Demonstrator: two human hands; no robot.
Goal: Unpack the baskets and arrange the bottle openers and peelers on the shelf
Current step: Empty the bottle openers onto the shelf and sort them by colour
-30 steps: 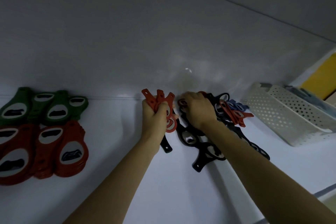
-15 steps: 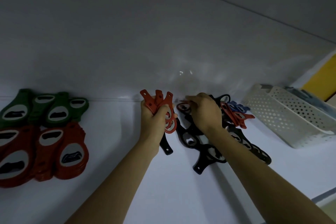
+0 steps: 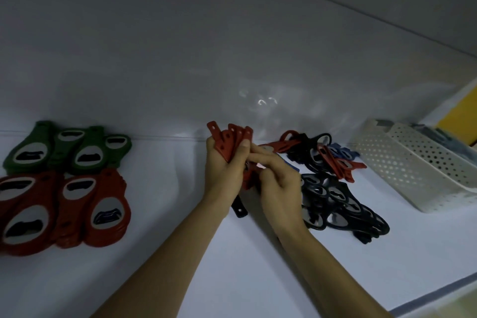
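Head view: left hand (image 3: 224,174) is wrapped around a bunch (image 3: 227,142) of slim red openers, held just above the shelf (image 3: 165,217). Right hand (image 3: 280,188) looks to be pinching one more red opener (image 3: 248,178) up against it, though it's blurry. Green openers (image 3: 69,150) and big red openers (image 3: 64,210) are already laid out on the left. The mixed pile (image 3: 333,200) beside the basket (image 3: 402,170) isn't sorted yet, so I'd guess roughly halfway.

A: Shelf (image 3: 180,253) contents?
B: Left: green bottle openers (image 3: 67,150) at back, red bottle openers (image 3: 64,209) just in front. Centre-right: loose pile (image 3: 340,204), black, red, blue mixed. Far right: white perforated basket (image 3: 402,170).
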